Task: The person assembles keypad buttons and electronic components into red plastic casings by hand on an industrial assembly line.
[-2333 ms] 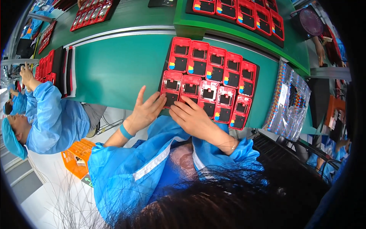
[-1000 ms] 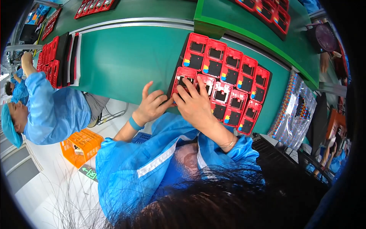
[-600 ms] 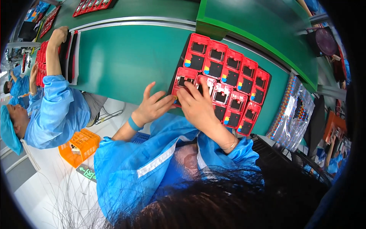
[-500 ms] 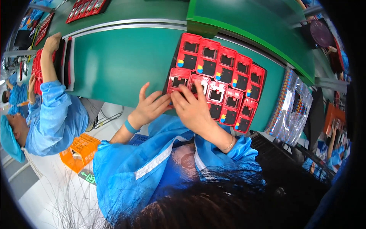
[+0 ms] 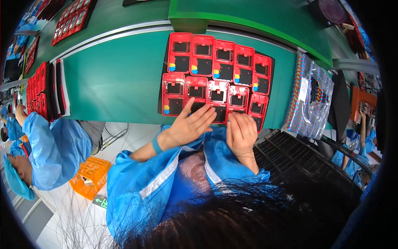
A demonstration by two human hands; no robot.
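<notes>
Two rows of red rectangular housings (image 5: 224,45), each with a window and a dark lower panel, lie on a thin black board (image 5: 161,101). Small yellow and blue pieces (image 5: 172,67) show at the lower left corner of several. My left hand (image 5: 188,126) spreads its fingers over the lower parts of the second and third housings in the near row. Beside it, my right hand (image 5: 242,135) has its fingers bent and pressed together at the lower end of the fourth near housing (image 5: 238,99). Whatever may be between those fingertips is hidden.
A clear plastic package (image 5: 311,103) with colourful contents lies on the right of the green table (image 5: 112,83). A green-edged shelf (image 5: 248,20) rises behind the housings. At left, a co-worker (image 5: 54,149) sits by more red housings (image 5: 37,91). An orange crate (image 5: 91,176) stands on the floor.
Both hands have shifted rightward along the near row, my left flattening over the housings and my right closing its fingers. The view has shifted. The co-worker's raised arm has come down.
</notes>
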